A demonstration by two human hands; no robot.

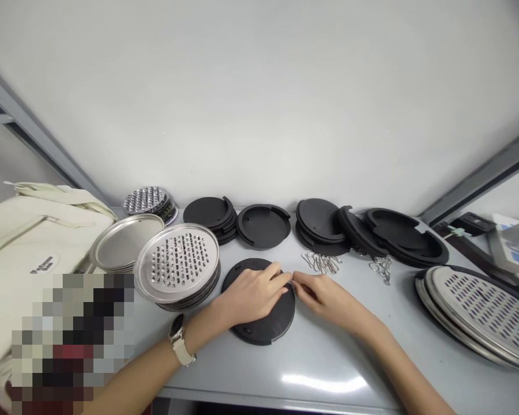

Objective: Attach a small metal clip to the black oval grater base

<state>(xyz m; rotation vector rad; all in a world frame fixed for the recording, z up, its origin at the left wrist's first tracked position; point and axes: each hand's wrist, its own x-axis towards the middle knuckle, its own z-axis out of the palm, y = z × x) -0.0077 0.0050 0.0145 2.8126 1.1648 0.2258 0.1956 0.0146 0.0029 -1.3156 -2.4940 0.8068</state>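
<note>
A round black disc (263, 331) lies on the grey table in front of me, with small holes near its rim. Across its upper right part rests my left hand (257, 291), fingers bent and closed at the disc's right edge. My right hand (318, 291) meets it there, thumb and forefinger pinched on a small shiny metal piece, mostly hidden by the fingertips. Just beyond the right hand lies a loose group of thin metal hooks (322, 262). To the left of the disc stands a stack of round metal grater plates (179, 262).
Black round holders (263, 226) and stacked black discs (320, 219) line the wall. More metal rings and hooks (381, 267) lie at right. Plain metal plates (127, 242), a smaller grater stack (146, 200) and a cream bag (21, 248) sit left; large oval graters (488, 311) at right.
</note>
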